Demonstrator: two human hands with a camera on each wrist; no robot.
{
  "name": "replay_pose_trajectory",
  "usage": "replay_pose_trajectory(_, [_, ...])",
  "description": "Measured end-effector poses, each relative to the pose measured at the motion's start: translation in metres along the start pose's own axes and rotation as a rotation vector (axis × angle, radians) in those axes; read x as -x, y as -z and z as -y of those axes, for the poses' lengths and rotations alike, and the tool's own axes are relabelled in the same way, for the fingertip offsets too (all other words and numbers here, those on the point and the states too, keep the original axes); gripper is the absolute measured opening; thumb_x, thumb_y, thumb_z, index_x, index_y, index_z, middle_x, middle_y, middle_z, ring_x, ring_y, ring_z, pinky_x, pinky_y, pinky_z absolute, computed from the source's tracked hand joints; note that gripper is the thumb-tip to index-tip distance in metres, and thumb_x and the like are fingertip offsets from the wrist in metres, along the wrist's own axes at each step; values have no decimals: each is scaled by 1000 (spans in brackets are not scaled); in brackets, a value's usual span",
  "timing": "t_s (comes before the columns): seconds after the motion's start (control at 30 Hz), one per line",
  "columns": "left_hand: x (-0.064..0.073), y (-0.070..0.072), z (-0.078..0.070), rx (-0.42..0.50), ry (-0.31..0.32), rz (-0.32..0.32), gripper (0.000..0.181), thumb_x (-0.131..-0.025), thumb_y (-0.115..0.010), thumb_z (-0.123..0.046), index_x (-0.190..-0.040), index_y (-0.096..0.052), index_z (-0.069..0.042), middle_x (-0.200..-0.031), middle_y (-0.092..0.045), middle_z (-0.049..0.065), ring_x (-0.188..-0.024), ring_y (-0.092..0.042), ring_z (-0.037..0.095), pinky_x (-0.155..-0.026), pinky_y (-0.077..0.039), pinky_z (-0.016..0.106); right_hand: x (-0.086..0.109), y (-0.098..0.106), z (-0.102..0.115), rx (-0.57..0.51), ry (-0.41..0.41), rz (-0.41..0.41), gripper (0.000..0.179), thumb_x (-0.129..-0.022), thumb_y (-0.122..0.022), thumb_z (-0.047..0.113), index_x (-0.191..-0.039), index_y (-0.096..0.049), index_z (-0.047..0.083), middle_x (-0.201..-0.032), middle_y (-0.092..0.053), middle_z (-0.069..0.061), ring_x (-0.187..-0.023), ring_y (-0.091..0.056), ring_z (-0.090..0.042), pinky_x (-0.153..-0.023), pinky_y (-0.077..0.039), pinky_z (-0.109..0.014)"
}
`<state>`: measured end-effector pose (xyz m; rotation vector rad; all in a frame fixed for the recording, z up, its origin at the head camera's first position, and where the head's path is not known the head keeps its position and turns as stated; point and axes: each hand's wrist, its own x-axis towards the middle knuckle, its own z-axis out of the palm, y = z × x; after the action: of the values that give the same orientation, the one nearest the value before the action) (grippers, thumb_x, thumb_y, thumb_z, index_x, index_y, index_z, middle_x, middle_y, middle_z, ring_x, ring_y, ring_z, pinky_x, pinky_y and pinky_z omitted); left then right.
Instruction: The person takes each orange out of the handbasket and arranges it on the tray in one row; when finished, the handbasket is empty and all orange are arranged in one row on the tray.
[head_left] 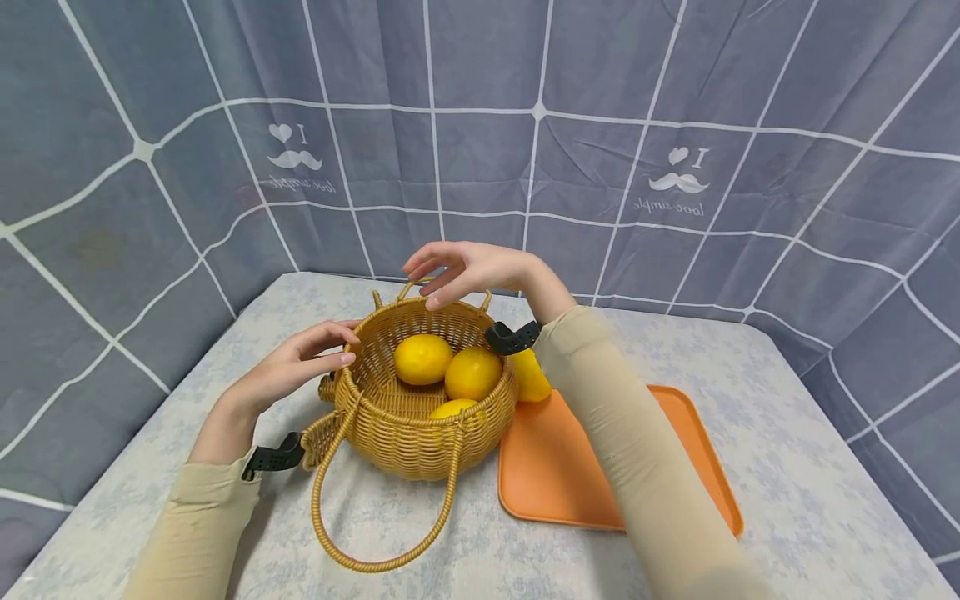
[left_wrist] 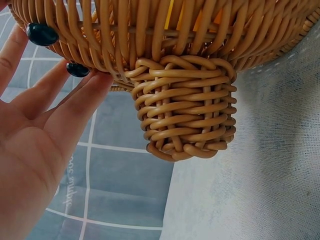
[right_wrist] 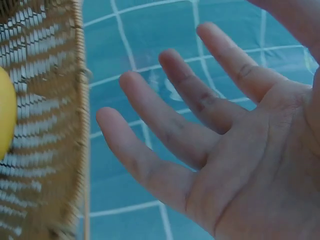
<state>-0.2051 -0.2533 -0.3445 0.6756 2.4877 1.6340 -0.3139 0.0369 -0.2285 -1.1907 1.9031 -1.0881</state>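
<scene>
A round wicker basket (head_left: 420, 450) stands on the table, its looped handle (head_left: 390, 567) hanging down on the near side. Three yellow, lemon-like fruits (head_left: 422, 359) lie inside it. My left hand (head_left: 281, 371) touches the basket's left side at the rim, its fingers extended. In the left wrist view, fingertips of the left hand (left_wrist: 45, 135) meet the weave by black bead eyes (left_wrist: 42, 34) and a woven snout (left_wrist: 185, 107). Above the basket's far rim hovers my right hand (head_left: 480, 271), holding nothing. The right wrist view shows that hand (right_wrist: 235, 135) with fingers spread, apart from the basket.
An orange tray (head_left: 555, 475) lies right of the basket, partly hidden by my right sleeve. Between basket and sleeve, another yellow fruit (head_left: 531, 379) shows at the tray's far left corner. A grey-blue curtain (head_left: 585, 167) with white lines surrounds the table (head_left: 750, 400).
</scene>
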Motion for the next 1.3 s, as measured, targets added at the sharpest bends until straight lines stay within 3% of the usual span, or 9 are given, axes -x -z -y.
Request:
replay_pose_trajectory(0.2, [0,0,1,8,-2,-1,22,-96,-56,-16,-114,-53,-5,-146,-34,14,-133,-30,36,-102,-28,50,-22,-11,-10,-5,-45,95,59,-82,-69,7,-135,-42,5,-139,-41,-14,-127,-41,-35,-96,-43,-33])
replay_pose_trajectory(0.33, [0,0,1,22,-13,4,22,-96,-56,-15,-114,-52,-3,-146,-33,15,-133,-29,37,-103,-24,57,-32,-16,-18,-14,-91,122,59,-83,-69,3,-135,-42,3,-139,-41,-16,-129,-40,-33,-97,-41,-30])
replay_pose_trajectory(0.6, [-1,0,0,21,-16,10,27,-96,-55,-15,-115,-50,2,-147,-32,15,-134,-28,37,-103,-24,56,-40,-24,-37,82,-131,121,57,-80,-72,5,-131,-47,0,-136,-44,-14,-125,-42,-34,-95,-41,-27])
replay_pose_trajectory(0.8, [0,1,1,14,-16,8,26,-96,-55,-15,-115,-50,2,-147,-32,15,-134,-29,36,-103,-25,54,-49,-29,-48,112,-123,186,56,-80,-72,4,-129,-47,-3,-135,-45,-14,-126,-42,-34,-100,-38,-33])
replay_pose_trajectory(1.03, [0,1,2,8,-16,11,23,-96,-55,-16,-115,-52,-2,-147,-33,12,-133,-31,34,-97,-36,24,-56,-32,-59,170,-96,180,52,-79,-74,8,-125,-51,-1,-132,-49,-12,-124,-45,-30,-103,-35,-38])
replay_pose_trajectory(1.1, [-1,1,1,8,-20,13,23,-96,-55,-16,-115,-52,-2,-147,-33,13,-134,-30,34,-95,-36,21,-55,-31,-61,192,-99,178,51,-78,-74,9,-124,-53,0,-130,-51,-12,-124,-45,-27,-104,-34,-37])
replay_pose_trajectory(1.3, [-1,0,0,-12,-8,9,24,-96,-55,-18,-114,-52,-3,-147,-33,11,-134,-30,34,-100,-34,34,-55,-32,-65,215,-86,200,50,-77,-74,9,-122,-54,-1,-127,-54,-9,-123,-46,-21,-105,-31,-37])
